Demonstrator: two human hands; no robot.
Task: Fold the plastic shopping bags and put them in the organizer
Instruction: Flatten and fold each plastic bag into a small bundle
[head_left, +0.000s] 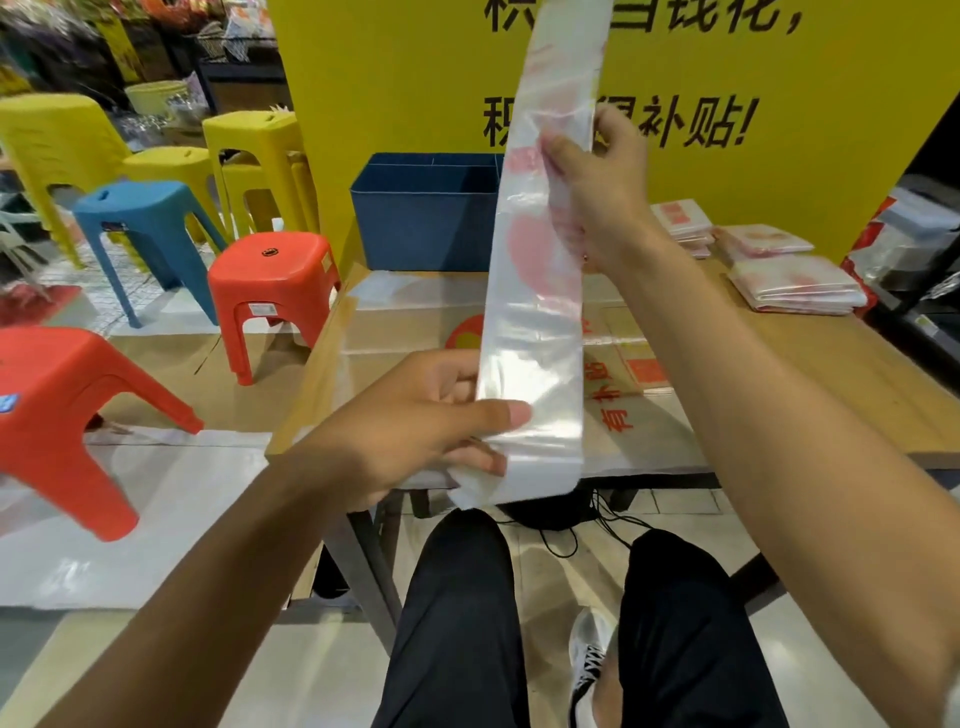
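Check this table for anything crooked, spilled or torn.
Nothing stands out. The folded bag strip is held straight between both hands, the folded bags lie flat at the table's right, and the blue bin stands upright.

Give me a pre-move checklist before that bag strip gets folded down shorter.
1. Left hand grips the bottom end of the bag strip: ok.
2. Right hand pinches it partway up: ok.
3. Strip folded narrow and held straight: ok.
4. Top end in view: not ok, it runs past the frame.
5. Blue organizer open on the table: ok.
6. Room inside organizer: cannot tell.
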